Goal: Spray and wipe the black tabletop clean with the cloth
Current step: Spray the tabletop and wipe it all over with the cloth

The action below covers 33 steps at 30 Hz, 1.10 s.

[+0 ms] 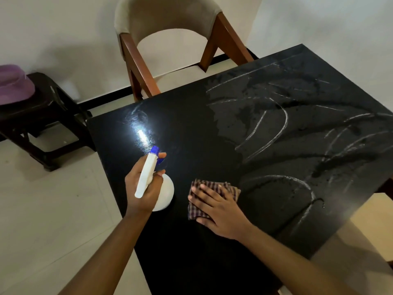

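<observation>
The move to come turns on where the wet, streaked patch lies. It spreads ahead and to the right of the right hand, and its near edge curves in just beside the cloth. The right hand is much the nearer to it; the left hand is off to the other side, over the dark, unstreaked part of the tabletop.

The right hand lies flat on the folded cloth, fingers straight and slightly spread, pressing it to the tabletop. The fingers point ahead and to the left, with cloth showing past the fingertips and on the right.

The left hand grips the bottle by its neck, fingers curled round it and the forefinger stretched along the blue trigger. The spray head's long axis runs straight ahead, away from the person, with the nozzle aimed at the bright glare ahead of the left hand, not at the streaks. The bottle's round white body shows below the hand; I cannot tell whether it rests on the tabletop.

I judge a sweep rightward and forward would carry the cloth through the smears.
</observation>
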Motion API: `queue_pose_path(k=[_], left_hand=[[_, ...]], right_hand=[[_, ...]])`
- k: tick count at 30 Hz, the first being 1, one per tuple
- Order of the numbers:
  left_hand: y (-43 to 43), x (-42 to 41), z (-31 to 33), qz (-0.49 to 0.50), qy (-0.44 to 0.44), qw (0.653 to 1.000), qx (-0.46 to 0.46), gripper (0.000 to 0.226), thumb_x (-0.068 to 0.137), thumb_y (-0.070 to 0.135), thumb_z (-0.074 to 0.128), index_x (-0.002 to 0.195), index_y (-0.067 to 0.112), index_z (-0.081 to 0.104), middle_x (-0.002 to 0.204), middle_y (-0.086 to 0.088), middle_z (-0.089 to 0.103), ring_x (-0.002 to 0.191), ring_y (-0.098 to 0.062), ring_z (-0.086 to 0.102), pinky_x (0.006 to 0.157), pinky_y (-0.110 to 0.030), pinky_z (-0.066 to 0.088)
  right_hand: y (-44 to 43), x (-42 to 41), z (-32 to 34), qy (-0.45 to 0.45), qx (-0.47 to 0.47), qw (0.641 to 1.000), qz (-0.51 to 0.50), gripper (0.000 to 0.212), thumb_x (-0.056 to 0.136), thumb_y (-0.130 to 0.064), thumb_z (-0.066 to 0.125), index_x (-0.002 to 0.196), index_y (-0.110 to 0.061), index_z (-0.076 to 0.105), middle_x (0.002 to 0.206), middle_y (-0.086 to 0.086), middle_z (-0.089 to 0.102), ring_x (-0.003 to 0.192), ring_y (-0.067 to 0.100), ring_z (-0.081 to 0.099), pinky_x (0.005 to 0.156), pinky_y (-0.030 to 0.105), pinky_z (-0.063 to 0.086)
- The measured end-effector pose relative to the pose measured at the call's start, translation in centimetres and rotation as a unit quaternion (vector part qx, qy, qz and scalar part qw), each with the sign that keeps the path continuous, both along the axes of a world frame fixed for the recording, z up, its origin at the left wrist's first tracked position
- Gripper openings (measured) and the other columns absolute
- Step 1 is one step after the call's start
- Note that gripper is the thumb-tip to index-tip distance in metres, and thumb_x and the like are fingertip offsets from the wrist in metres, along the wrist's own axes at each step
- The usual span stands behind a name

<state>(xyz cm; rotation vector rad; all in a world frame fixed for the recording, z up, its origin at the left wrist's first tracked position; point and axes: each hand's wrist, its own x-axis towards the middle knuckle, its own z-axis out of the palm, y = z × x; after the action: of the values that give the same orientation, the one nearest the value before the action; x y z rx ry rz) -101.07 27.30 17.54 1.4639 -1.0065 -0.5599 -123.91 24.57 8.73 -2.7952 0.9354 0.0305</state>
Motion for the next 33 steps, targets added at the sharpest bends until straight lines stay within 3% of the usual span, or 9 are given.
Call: queue_pose_path(k=[3,7,11,15,19,22,26,29,33], left_hand=[[-0.6,0.0,-0.4,-0.009,0.000,0.999,-0.031,0.043,0.082,0.008,0.056,0.118,0.030,0.058,0.108,0.019,0.068,0.091,-0.015,0.070,0.080,-0.028,0.059],[-0.7,0.0,-0.6,0.016,-0.003,0.999,-0.051,0.039,0.083,0.026,0.056,0.117,0.046,0.057,0.110,0.021,0.067,0.091,-0.029,0.069,0.075,-0.038,0.060],[-0.4,0.0,-1.2,0.027,-0.019,0.999,-0.028,0.037,0.082,0.033,0.055,0.118,0.028,0.056,0.105,0.027,0.066,0.081,-0.032,0.068,0.077,-0.035,0.060],[-0.3,-0.5,-1.3,0.029,-0.002,0.999,-0.014,0.042,0.082,0.027,0.056,0.120,0.010,0.053,0.102,0.025,0.066,0.081,-0.017,0.068,0.074,-0.019,0.058],[-0.2,-0.6,-0.6,0.024,0.015,0.999,-0.017,0.051,0.080,0.030,0.053,0.121,-0.001,0.053,0.106,-0.008,0.064,0.075,-0.013,0.067,0.070,-0.015,0.056],[-0.1,-0.7,-0.1,0.019,0.017,1.000,-0.014,0.058,0.078,0.031,0.051,0.121,-0.009,0.053,0.108,-0.019,0.063,0.074,-0.019,0.066,0.070,-0.011,0.053],[-0.1,-0.7,0.4,0.008,0.016,1.000,-0.014,0.054,0.079,0.026,0.051,0.120,-0.009,0.053,0.110,-0.018,0.063,0.072,-0.018,0.065,0.068,-0.011,0.052],[-0.1,-0.9,0.2,0.029,0.012,0.999,0.007,0.039,0.082,0.015,0.052,0.116,-0.003,0.056,0.111,-0.020,0.063,0.074,-0.012,0.066,0.068,-0.009,0.051],[0.0,-1.1,0.6,0.025,0.029,0.999,0.002,0.035,0.083,0.011,0.049,0.116,0.019,0.054,0.113,-0.017,0.064,0.071,-0.027,0.067,0.067,-0.017,0.055]], right_hand=[[-2.7,0.0,0.1,-0.001,-0.018,1.000,0.018,0.060,0.093,-0.060,0.034,0.148,-0.037,0.027,0.157,-0.011,0.023,0.145,0.012,0.020,0.110,0.049,0.016],[-11.7,1.3,1.2,0.028,-0.010,0.989,-0.144,0.060,0.092,-0.058,0.034,0.147,-0.035,0.033,0.157,-0.008,0.027,0.145,0.014,0.020,0.108,0.057,0.023],[-14.6,2.4,1.7,0.041,0.025,0.969,-0.241,0.058,0.097,-0.056,0.030,0.151,-0.036,0.022,0.160,-0.008,0.014,0.147,0.015,0.007,0.113,0.057,0.011],[-5.2,0.4,1.1,-0.003,-0.011,0.990,-0.141,0.059,0.090,-0.055,0.036,0.145,-0.033,0.038,0.154,-0.007,0.032,0.143,0.013,0.023,0.106,0.057,0.025],[3.9,-3.7,0.5,0.000,-0.008,0.999,-0.052,0.060,0.092,-0.057,0.038,0.148,-0.037,0.030,0.157,-0.011,0.024,0.145,0.011,0.019,0.108,0.050,0.016],[3.9,-5.0,0.3,0.017,-0.017,1.000,0.002,0.060,0.094,-0.058,0.037,0.149,-0.038,0.027,0.157,-0.012,0.024,0.144,0.011,0.022,0.108,0.049,0.017],[-3.9,-4.3,0.9,0.044,-0.004,0.996,-0.081,0.058,0.091,-0.054,0.035,0.145,-0.035,0.038,0.153,-0.008,0.034,0.142,0.013,0.030,0.106,0.048,0.024],[-9.8,-3.5,2.2,0.058,0.029,0.978,-0.197,0.059,0.095,-0.056,0.024,0.150,-0.037,0.024,0.159,-0.010,0.016,0.147,0.011,0.010,0.112,0.054,0.017],[-7.5,-2.7,2.2,0.048,0.033,0.968,-0.244,0.056,0.099,-0.050,0.030,0.152,-0.035,0.017,0.161,-0.010,0.009,0.147,0.011,0.002,0.114,0.052,0.008]])
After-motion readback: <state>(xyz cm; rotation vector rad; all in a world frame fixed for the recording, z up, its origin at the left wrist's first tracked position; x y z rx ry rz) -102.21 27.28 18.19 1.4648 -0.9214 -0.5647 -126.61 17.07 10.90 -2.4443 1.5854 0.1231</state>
